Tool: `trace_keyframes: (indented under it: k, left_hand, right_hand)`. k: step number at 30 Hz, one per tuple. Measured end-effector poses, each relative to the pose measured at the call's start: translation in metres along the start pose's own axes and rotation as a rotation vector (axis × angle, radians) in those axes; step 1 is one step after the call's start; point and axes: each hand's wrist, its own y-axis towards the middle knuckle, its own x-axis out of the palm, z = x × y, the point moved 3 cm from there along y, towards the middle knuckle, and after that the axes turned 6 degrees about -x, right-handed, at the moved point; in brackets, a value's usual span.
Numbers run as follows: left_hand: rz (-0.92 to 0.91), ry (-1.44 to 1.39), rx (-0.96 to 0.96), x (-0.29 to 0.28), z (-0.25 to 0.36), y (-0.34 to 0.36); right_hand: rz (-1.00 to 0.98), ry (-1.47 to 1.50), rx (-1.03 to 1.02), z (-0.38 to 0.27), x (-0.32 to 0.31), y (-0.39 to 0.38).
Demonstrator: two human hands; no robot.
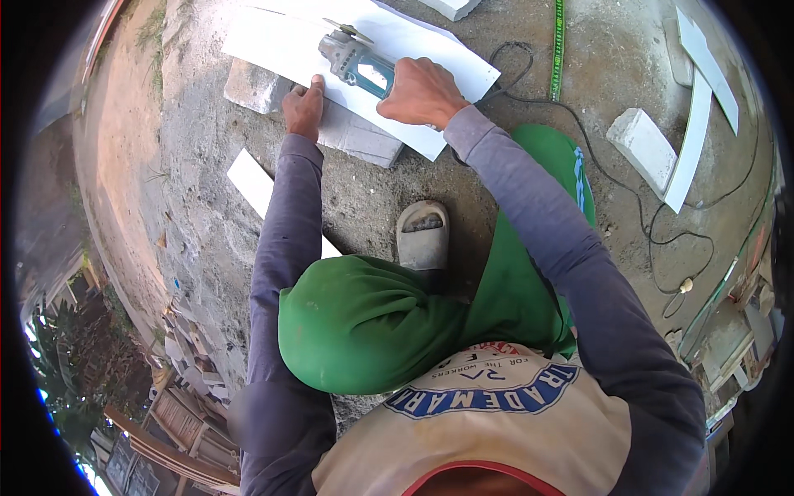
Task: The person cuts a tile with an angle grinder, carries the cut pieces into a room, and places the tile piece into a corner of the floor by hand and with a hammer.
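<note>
My right hand (423, 93) is wrapped round the handle of a teal and grey angle grinder (347, 59). The grinder's thin disc (349, 31) stands at the far end, over a white sheet (273, 37). At the sheet's near edge, my left hand (303, 109) grips it, thumb on top and the other fingers mostly hidden below. Pale blocks prop the sheet up: one (254, 85) lies left of my left hand, another (360, 136) to its right. Whether the disc touches the sheet, I cannot tell.
A black cord (587, 124) winds over the ground on the right, past a green tape measure (559, 50). White strips (693, 136) and a pale block (643, 150) lie farther right. Another white strip (251, 182) lies by my left forearm. My sandalled foot (423, 236) is below the sheet.
</note>
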Motion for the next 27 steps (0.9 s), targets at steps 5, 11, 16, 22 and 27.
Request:
trace_keyframes:
  k: [5,11,16,22,27]
  left_hand:
    - [-0.017,-0.005,0.002,0.0033,0.0008,0.0011]
    - [-0.026,0.023,-0.035,0.0026,0.0017,0.0002]
    - [-0.022,0.012,-0.046,0.0024,0.0019,-0.0006]
    - [0.002,-0.073,-0.049,0.0027,0.0012,-0.0005]
    - [0.003,-0.087,-0.023,0.0030,0.0032,-0.0016]
  right_hand:
    - [-0.005,-0.023,0.002,0.0028,-0.0001,-0.0031]
    - [-0.035,-0.012,0.016,0.0022,-0.0010,-0.0042]
    - [-0.040,-0.042,0.025,0.0007,-0.0001,-0.0042]
    - [-0.045,-0.036,0.031,-0.0029,-0.0015,-0.0052]
    - [-0.061,-0.038,0.038,-0.0056,-0.0026,-0.0060]
